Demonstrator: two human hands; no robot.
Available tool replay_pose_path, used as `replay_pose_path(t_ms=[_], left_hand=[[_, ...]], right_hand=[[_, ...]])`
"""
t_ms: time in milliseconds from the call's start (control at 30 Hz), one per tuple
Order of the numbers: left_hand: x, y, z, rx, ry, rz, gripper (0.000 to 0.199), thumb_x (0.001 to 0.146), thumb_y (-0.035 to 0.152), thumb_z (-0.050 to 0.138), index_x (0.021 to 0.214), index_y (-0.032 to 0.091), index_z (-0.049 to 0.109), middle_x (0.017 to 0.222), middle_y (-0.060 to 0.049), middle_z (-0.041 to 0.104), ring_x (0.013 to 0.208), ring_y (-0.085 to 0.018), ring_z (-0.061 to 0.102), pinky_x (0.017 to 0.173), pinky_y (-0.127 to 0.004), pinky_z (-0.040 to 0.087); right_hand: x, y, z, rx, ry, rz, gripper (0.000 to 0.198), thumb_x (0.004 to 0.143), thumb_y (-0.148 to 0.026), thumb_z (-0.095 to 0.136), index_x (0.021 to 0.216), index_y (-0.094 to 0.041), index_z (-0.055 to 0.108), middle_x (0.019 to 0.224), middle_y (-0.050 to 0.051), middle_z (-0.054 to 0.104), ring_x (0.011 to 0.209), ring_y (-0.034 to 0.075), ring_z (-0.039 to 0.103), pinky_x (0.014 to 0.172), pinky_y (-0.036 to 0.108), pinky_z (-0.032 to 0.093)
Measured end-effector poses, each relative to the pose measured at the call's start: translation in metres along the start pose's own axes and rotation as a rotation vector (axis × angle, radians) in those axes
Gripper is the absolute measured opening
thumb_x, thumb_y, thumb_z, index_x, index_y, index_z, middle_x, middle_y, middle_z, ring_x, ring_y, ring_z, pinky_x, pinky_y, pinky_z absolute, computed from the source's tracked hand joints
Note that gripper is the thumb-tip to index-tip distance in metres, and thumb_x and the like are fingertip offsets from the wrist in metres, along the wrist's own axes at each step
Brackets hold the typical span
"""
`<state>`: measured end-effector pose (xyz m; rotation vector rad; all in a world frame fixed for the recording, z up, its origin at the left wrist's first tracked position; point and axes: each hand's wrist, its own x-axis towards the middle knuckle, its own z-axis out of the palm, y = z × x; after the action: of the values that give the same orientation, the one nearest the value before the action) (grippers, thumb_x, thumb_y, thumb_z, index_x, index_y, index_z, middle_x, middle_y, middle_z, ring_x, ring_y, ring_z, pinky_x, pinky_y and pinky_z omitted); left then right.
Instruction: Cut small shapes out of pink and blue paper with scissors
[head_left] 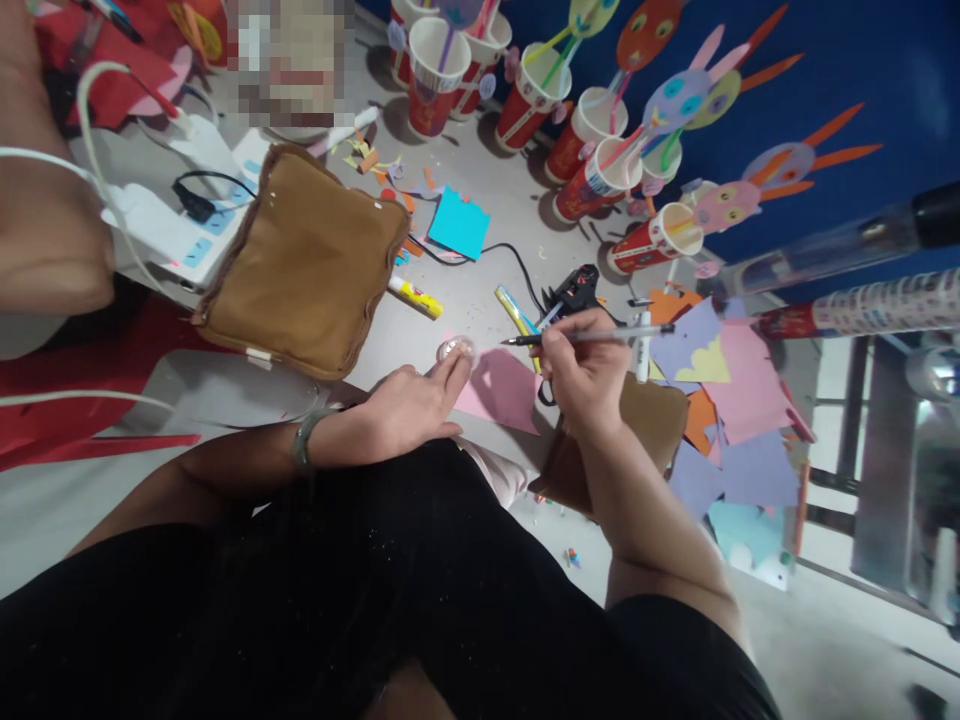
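Pink paper (pixel 501 388) appears ready for marking: left hand (pixel 411 405), grip flat and unclosed, presses a round disc (pixel 446 349); right hand (pixel 581 378), 3 o'clock, grip closed around a pen (pixel 525 341), should lower the tip.

No text is legible — print on the cups (pixel 431 108) and yellow tube (pixel 417 298) blurs.
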<state>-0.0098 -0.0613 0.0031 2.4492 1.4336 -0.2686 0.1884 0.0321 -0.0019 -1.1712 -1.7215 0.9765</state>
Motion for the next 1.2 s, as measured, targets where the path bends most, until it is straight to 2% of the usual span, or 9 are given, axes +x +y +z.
replay_pose_path(t_ms=[100, 200, 333, 500, 633, 733, 833, 967, 1200], left_hand=[[-0.001, 0.001, -0.002, -0.016, -0.010, -0.017, 0.087, 0.099, 0.048, 0.052, 0.159, -0.006, 0.018, 0.163, -0.031, 0.021, 0.126, -0.041, 0.062, 0.082, -0.046, 0.060], [-0.003, 0.001, -0.008, -0.044, -0.021, -0.029, 0.092, 0.096, 0.048, 0.059, 0.159, -0.006, 0.018, 0.162, -0.033, 0.024, 0.114, -0.040, 0.068, 0.084, -0.046, 0.058], [-0.005, 0.000, -0.016, -0.121, -0.088, -0.096, 0.097, 0.093, 0.047, 0.063, 0.160, -0.003, 0.015, 0.158, -0.033, 0.036, 0.106, -0.038, 0.072, 0.081, -0.043, 0.056], [-0.005, -0.008, -0.007, -0.214, -0.021, -0.085, 0.097, 0.089, 0.051, 0.063, 0.160, 0.005, 0.014, 0.137, -0.027, 0.063, 0.097, -0.036, 0.074, 0.074, -0.039, 0.052], [-0.005, -0.014, -0.006, -0.308, -0.007, -0.098, 0.095, 0.086, 0.060, 0.061, 0.156, 0.013, 0.019, 0.118, -0.018, 0.072, 0.090, -0.034, 0.075, 0.070, -0.036, 0.050], [-0.006, -0.015, -0.012, -0.354, -0.029, -0.095, 0.090, 0.086, 0.056, 0.061, 0.155, 0.013, 0.021, 0.113, -0.017, 0.073, 0.093, -0.034, 0.074, 0.073, -0.037, 0.051], [-0.008, -0.017, -0.014, -0.361, -0.018, -0.088, 0.088, 0.085, 0.050, 0.063, 0.154, 0.015, 0.021, 0.119, -0.017, 0.071, 0.098, -0.034, 0.074, 0.076, -0.036, 0.051], [-0.007, -0.023, -0.011, -0.382, 0.004, -0.080, 0.089, 0.082, 0.052, 0.067, 0.153, 0.021, 0.023, 0.124, -0.014, 0.070, 0.100, -0.032, 0.073, 0.078, -0.035, 0.051], [-0.008, -0.025, -0.011, -0.368, -0.005, -0.079, 0.088, 0.085, 0.053, 0.065, 0.154, 0.021, 0.022, 0.133, -0.016, 0.066, 0.107, -0.035, 0.072, 0.082, -0.036, 0.052]], right_hand=[[-0.032, 0.004, -0.005, 0.019, 0.061, -0.006, 0.018, 0.092, -0.035, 0.065, 0.084, -0.020, 0.060, 0.058, -0.005, 0.062, 0.041, 0.008, 0.051, 0.043, 0.021, 0.041], [-0.060, 0.007, -0.004, 0.006, 0.070, -0.046, 0.012, 0.092, -0.031, 0.063, 0.089, -0.020, 0.061, 0.067, -0.002, 0.067, 0.046, 0.009, 0.058, 0.046, 0.023, 0.047], [-0.086, 0.005, 0.005, -0.231, 0.031, -0.187, 0.008, 0.090, -0.025, 0.063, 0.096, -0.021, 0.062, 0.077, 0.001, 0.071, 0.062, 0.014, 0.070, 0.056, 0.026, 0.056], [-0.095, 0.007, 0.029, -0.416, -0.025, -0.452, 0.017, 0.089, -0.017, 0.064, 0.103, -0.022, 0.059, 0.087, 0.002, 0.075, 0.074, 0.013, 0.074, 0.066, 0.024, 0.060], [-0.093, 0.019, 0.044, -0.427, -0.077, -0.613, 0.014, 0.094, -0.017, 0.059, 0.107, -0.022, 0.058, 0.091, 0.005, 0.076, 0.081, 0.016, 0.075, 0.071, 0.028, 0.061], [-0.092, 0.022, 0.048, -0.457, -0.181, -0.602, 0.013, 0.096, -0.018, 0.055, 0.109, -0.020, 0.059, 0.097, 0.011, 0.076, 0.083, 0.019, 0.073, 0.070, 0.032, 0.059], [-0.092, 0.021, 0.051, -0.495, -0.269, -0.577, 0.016, 0.098, -0.017, 0.052, 0.111, -0.015, 0.062, 0.103, 0.015, 0.075, 0.084, 0.021, 0.072, 0.070, 0.033, 0.058], [-0.091, 0.021, 0.055, -0.571, -0.260, -0.595, 0.019, 0.099, -0.016, 0.050, 0.112, -0.014, 0.063, 0.105, 0.015, 0.075, 0.083, 0.020, 0.071, 0.069, 0.031, 0.057], [-0.090, 0.021, 0.059, -0.681, -0.232, -0.616, 0.020, 0.102, -0.018, 0.045, 0.110, -0.016, 0.063, 0.105, 0.011, 0.075, 0.080, 0.017, 0.069, 0.067, 0.029, 0.056]])
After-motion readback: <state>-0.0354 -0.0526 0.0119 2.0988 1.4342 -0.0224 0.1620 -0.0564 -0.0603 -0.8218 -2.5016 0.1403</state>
